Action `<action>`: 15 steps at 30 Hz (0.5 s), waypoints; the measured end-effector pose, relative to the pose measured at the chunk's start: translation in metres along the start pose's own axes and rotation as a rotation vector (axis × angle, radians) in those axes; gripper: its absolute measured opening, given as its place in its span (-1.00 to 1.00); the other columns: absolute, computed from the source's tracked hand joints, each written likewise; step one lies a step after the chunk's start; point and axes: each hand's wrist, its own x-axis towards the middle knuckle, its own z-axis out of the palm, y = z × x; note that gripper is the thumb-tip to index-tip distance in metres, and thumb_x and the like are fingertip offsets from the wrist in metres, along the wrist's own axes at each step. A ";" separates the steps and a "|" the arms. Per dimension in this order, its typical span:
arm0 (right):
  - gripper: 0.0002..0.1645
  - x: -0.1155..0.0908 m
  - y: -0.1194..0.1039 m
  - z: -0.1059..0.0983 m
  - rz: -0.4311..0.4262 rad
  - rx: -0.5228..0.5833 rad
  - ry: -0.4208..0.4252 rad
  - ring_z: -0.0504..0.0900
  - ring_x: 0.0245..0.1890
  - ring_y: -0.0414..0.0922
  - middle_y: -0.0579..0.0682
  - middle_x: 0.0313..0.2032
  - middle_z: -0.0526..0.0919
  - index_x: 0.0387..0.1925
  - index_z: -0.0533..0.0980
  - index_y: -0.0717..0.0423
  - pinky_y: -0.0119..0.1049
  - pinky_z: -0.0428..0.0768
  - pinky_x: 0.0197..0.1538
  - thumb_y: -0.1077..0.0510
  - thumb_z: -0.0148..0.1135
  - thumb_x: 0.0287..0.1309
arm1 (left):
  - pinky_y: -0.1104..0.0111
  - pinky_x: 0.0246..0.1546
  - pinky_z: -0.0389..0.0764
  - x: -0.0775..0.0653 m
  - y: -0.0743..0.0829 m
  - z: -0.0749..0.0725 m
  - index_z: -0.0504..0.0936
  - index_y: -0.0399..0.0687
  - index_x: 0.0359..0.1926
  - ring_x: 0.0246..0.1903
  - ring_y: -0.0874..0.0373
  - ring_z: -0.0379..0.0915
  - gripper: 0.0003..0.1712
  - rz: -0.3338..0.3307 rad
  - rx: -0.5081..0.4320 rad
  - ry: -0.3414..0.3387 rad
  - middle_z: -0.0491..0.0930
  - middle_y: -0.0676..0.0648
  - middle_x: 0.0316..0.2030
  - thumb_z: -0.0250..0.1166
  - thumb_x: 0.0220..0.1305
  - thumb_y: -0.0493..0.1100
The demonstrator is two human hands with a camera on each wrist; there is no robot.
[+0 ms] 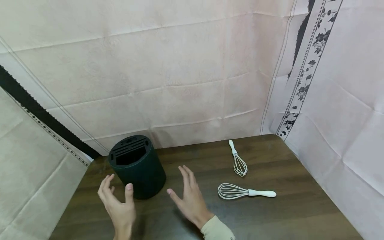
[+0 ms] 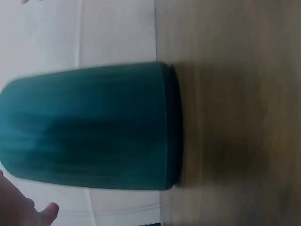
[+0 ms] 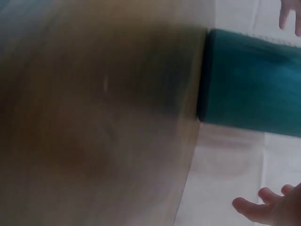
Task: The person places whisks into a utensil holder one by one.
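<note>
A dark green, round utensil holder (image 1: 141,176) with a slotted black top stands upright at the table's back left. My left hand (image 1: 118,203) is just in front of its left side, fingers spread and holding nothing. To the holder's right my right hand (image 1: 190,200) hovers over the table, its fingers extended and apart from the holder. In the left wrist view the holder (image 2: 89,127) fills the middle, with part of the left hand (image 2: 23,207) at the lower corner. The right wrist view shows the holder (image 3: 254,82) and the right hand's fingers (image 3: 249,207).
Two white whisks lie on the right of the wooden table (image 1: 300,206). The smaller whisk (image 1: 238,160) lies near the back edge, the larger whisk (image 1: 240,192) sideways in front of it. Pale cloth (image 1: 180,66) hangs behind and at both sides.
</note>
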 end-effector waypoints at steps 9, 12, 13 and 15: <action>0.01 0.002 -0.012 0.029 -0.020 0.010 -0.008 0.26 0.53 0.15 0.03 0.63 0.03 0.69 -0.05 -0.17 0.29 0.38 0.40 -0.44 0.07 0.47 | -0.01 0.58 -0.05 0.039 -0.019 0.002 0.18 0.12 0.64 0.57 0.02 0.00 -0.22 -0.025 -0.168 -0.080 0.09 0.00 0.61 0.20 0.49 -0.02; 0.04 0.005 -0.016 0.037 -0.024 0.019 -0.031 0.23 0.55 0.18 0.04 0.64 -0.01 0.70 -0.10 -0.18 0.31 0.36 0.41 -0.44 0.08 0.47 | -0.08 0.60 -0.11 0.050 -0.024 0.003 0.16 0.12 0.65 0.58 -0.03 -0.02 -0.25 -0.032 -0.240 -0.105 0.10 0.01 0.62 0.12 0.53 -0.03; 0.04 0.006 -0.017 0.039 -0.029 0.020 -0.038 0.22 0.56 0.18 0.03 0.65 -0.03 0.71 -0.12 -0.20 0.32 0.34 0.42 -0.44 0.08 0.47 | -0.07 0.60 -0.10 0.054 -0.026 0.003 0.16 0.12 0.65 0.58 -0.05 -0.02 -0.27 -0.035 -0.258 -0.113 0.10 0.00 0.62 0.09 0.54 -0.04; 0.05 0.010 -0.021 0.046 -0.045 0.022 -0.042 0.21 0.56 0.18 0.02 0.66 -0.05 0.71 -0.15 -0.23 0.33 0.33 0.42 -0.41 0.10 0.48 | 0.01 0.60 -0.05 0.061 -0.030 0.001 0.16 0.11 0.65 0.58 -0.12 0.00 -0.30 -0.034 -0.285 -0.126 0.10 -0.02 0.62 0.02 0.56 -0.06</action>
